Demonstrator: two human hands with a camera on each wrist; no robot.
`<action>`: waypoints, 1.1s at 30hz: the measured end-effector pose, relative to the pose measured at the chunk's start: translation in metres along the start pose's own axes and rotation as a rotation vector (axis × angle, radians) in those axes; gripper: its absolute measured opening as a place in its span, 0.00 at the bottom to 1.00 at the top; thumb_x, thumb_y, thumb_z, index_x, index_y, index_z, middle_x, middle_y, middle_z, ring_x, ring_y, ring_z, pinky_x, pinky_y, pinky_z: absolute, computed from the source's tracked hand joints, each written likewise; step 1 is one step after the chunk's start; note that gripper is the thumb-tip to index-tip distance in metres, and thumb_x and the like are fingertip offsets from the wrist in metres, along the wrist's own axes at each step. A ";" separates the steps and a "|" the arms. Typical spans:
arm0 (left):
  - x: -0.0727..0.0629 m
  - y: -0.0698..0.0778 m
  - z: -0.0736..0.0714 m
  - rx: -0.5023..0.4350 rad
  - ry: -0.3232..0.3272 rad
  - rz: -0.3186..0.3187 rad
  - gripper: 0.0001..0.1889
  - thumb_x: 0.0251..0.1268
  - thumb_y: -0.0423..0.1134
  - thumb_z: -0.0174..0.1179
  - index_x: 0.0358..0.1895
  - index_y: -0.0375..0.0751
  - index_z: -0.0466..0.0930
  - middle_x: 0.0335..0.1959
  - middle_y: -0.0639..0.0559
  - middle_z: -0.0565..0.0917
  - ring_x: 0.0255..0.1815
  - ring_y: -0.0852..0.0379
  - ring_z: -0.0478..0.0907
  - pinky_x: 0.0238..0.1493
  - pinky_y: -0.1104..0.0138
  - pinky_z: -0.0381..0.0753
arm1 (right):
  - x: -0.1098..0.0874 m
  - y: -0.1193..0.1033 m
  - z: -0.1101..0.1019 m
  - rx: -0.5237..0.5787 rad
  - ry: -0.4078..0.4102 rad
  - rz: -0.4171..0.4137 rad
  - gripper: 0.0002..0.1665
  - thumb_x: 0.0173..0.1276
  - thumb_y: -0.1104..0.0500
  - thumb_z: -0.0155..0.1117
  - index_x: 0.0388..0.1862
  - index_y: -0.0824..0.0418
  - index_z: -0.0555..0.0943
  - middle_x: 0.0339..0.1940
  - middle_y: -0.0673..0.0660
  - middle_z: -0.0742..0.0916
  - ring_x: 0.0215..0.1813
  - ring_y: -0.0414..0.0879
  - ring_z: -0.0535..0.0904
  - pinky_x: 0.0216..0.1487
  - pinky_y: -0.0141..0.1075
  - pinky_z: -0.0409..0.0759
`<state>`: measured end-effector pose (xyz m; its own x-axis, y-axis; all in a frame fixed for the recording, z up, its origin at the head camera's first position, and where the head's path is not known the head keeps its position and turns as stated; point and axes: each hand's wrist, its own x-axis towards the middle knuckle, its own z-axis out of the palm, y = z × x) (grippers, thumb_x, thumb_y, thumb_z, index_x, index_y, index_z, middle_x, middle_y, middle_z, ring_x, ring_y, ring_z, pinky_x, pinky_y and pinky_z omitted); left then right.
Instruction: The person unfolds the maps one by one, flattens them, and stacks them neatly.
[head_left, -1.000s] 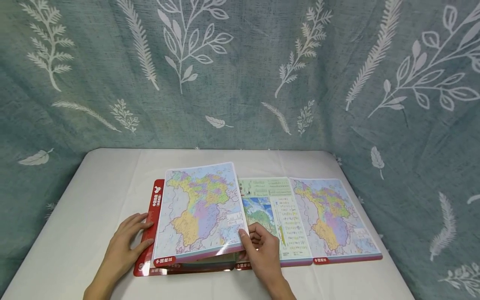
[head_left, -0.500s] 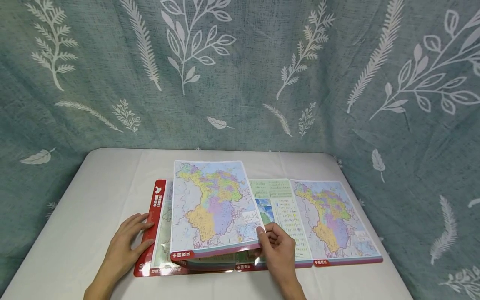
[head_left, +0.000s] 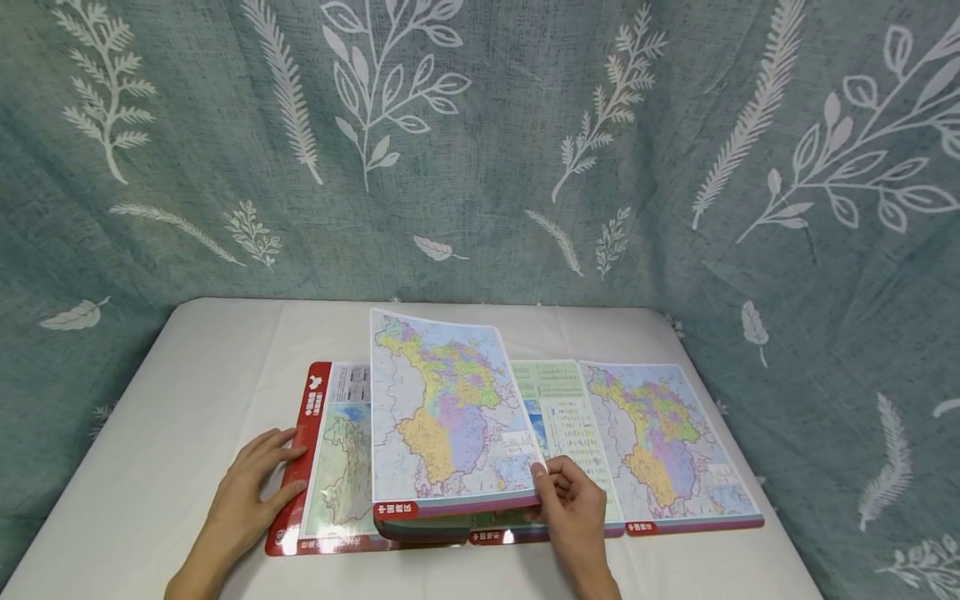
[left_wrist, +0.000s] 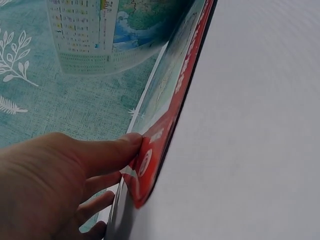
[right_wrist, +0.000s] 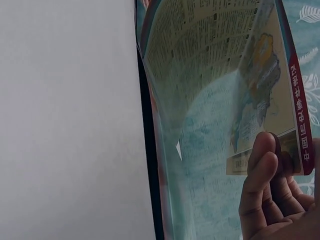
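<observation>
A folding map with glossy panels lies spread along the table. Its raised panel point(head_left: 450, 408), printed with a colourful political map, stands tilted over the middle of the sheet. My right hand point(head_left: 576, 508) pinches this panel's lower right corner, thumb on the front. In the right wrist view the fingertips point(right_wrist: 265, 150) press its back, which carries text and another map point(right_wrist: 257, 85). My left hand point(head_left: 251, 483) rests at the map's red left margin point(head_left: 300, 442), fingers extended. In the left wrist view its thumb point(left_wrist: 117, 150) lies on the red corner.
A flat map panel point(head_left: 660, 433) forms the right end, beside a green panel point(head_left: 573, 417) of text. A green relief map panel point(head_left: 345, 475) shows at the left. White cloth covers the table point(head_left: 217, 350); a leaf-patterned curtain point(head_left: 480, 217) hangs behind.
My right hand has moved right with the pinched panel corner, and the raised panel has shifted right, uncovering more of the green left panel. My left hand has stayed at the red margin.
</observation>
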<state>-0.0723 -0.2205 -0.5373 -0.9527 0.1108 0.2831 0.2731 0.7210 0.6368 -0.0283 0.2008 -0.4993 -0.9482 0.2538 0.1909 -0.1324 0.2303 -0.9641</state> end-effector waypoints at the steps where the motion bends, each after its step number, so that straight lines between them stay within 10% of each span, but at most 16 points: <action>1: 0.000 0.000 0.000 -0.001 0.000 0.000 0.27 0.52 0.34 0.80 0.59 0.39 0.86 0.71 0.40 0.78 0.74 0.37 0.66 0.63 0.35 0.71 | 0.000 0.000 -0.001 0.000 0.007 0.003 0.12 0.78 0.62 0.66 0.32 0.65 0.80 0.20 0.57 0.87 0.13 0.48 0.81 0.16 0.40 0.83; 33: -0.001 0.000 0.001 0.003 -0.026 -0.033 0.28 0.55 0.37 0.80 0.61 0.42 0.85 0.73 0.41 0.76 0.77 0.37 0.63 0.65 0.31 0.70 | 0.007 0.019 -0.047 -0.058 0.182 0.064 0.11 0.83 0.66 0.55 0.44 0.70 0.83 0.14 0.56 0.82 0.14 0.50 0.83 0.21 0.36 0.84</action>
<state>-0.0717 -0.2197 -0.5387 -0.9642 0.1051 0.2433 0.2415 0.7268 0.6430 -0.0241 0.2508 -0.5074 -0.8855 0.4346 0.1645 -0.0512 0.2606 -0.9641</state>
